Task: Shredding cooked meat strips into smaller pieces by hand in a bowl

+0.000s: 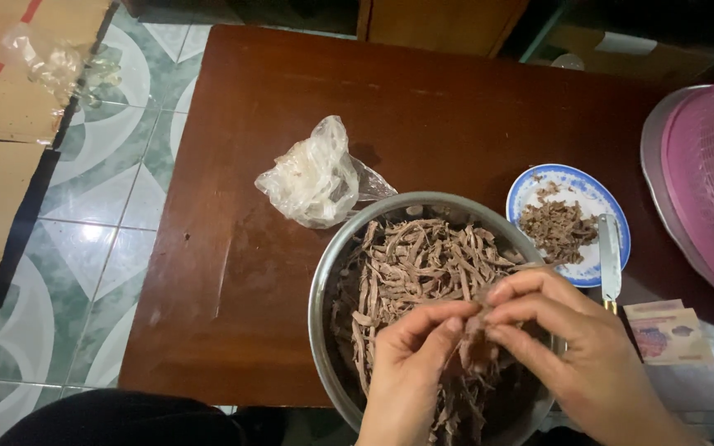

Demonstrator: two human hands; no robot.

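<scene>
Pinching one brown strip [471, 332] between them, the left hand [411, 372] and right hand [568, 339] meet fingertip to fingertip over the near side of one metal bowl [324, 281], which is heaped with brown strips [419, 264]. At two o'clock, one blue-rimmed plate [592, 194] holds shredded bits, one knife [610, 256] across its edge. At eleven o'clock lies one crumpled plastic bag [316, 177].

Brown strip [474, 337], thin, limp, hanging upright, pinched at its top end; above steel bowl [324, 281] heaped with like strips [419, 264], at 6 o'clock on table [233, 248].
</scene>
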